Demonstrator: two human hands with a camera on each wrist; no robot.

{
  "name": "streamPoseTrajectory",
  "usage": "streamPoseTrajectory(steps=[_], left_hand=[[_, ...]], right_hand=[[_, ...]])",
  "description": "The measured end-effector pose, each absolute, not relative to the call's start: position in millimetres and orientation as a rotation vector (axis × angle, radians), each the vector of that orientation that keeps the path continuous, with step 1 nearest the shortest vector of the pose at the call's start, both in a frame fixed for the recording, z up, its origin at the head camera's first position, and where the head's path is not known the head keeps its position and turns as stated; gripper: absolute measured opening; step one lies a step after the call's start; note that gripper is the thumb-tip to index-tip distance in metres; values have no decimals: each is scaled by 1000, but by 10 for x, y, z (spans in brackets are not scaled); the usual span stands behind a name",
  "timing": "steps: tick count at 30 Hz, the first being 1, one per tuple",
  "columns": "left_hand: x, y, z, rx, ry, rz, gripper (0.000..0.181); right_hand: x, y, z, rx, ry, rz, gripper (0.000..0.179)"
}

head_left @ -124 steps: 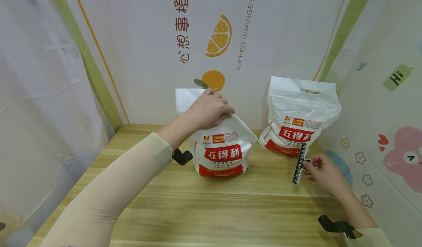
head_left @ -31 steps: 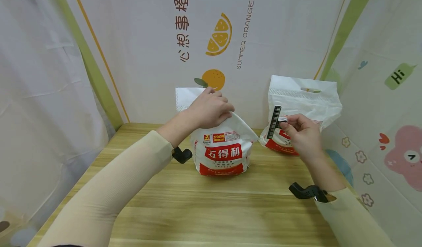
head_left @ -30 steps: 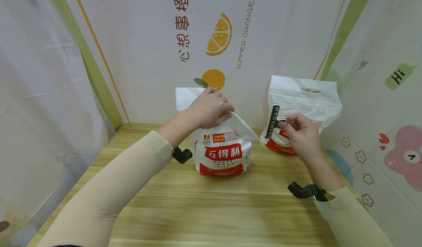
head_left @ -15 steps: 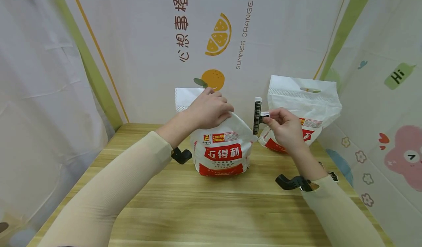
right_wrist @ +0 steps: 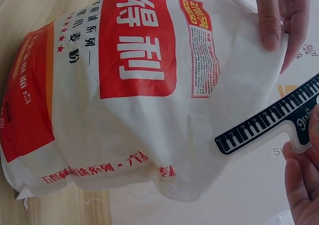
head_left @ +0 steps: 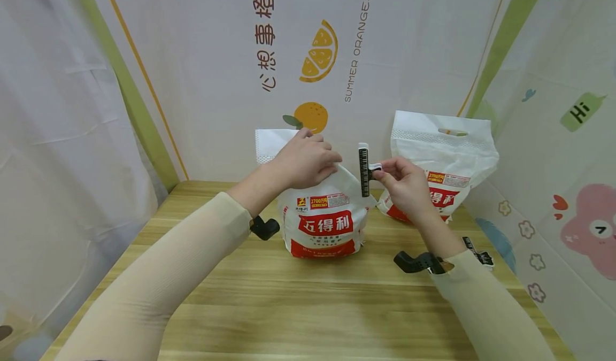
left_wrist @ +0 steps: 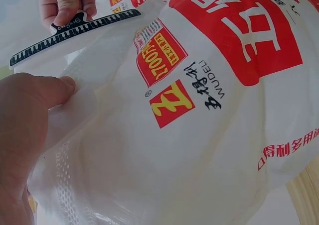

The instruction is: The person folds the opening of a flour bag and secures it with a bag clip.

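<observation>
A white and red flour bag [head_left: 326,224] stands on the table, its top folded over. My left hand [head_left: 308,160] grips that fold from above; in the left wrist view the thumb [left_wrist: 57,90] lies flat along the white material. My right hand [head_left: 408,187] pinches the handle of a clip [head_left: 364,171] with a black and white piano-key pattern. The clip is upright at the bag's right sloping edge, just right of my left hand. In the right wrist view, the clip's end [right_wrist: 227,143] overlaps the edge of the bag.
A second flour bag [head_left: 443,152] with a cut-out handle stands behind my right hand. Another piano-key clip [head_left: 478,254] lies on the wooden table [head_left: 289,307] by the right edge, partly behind my right forearm. Printed curtains [head_left: 202,83] surround the table.
My right hand has carried the clip from the right side, up and leftward, to the flour bag's right edge. My left hand keeps its grip on the bag's fold.
</observation>
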State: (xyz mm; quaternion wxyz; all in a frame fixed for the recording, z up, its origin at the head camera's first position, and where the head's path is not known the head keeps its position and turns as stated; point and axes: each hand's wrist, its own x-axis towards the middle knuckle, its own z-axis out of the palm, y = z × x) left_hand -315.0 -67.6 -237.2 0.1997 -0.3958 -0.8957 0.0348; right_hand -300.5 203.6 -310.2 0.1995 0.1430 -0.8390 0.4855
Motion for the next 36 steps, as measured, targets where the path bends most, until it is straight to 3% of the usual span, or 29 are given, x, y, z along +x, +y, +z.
streamPoseTrajectory(steps=[36], left_hand=[[-3215,-811,-2305,-977,-2542,13,33]], right_hand=[[-3149,1858,-3068,525,-2502,1227,16]])
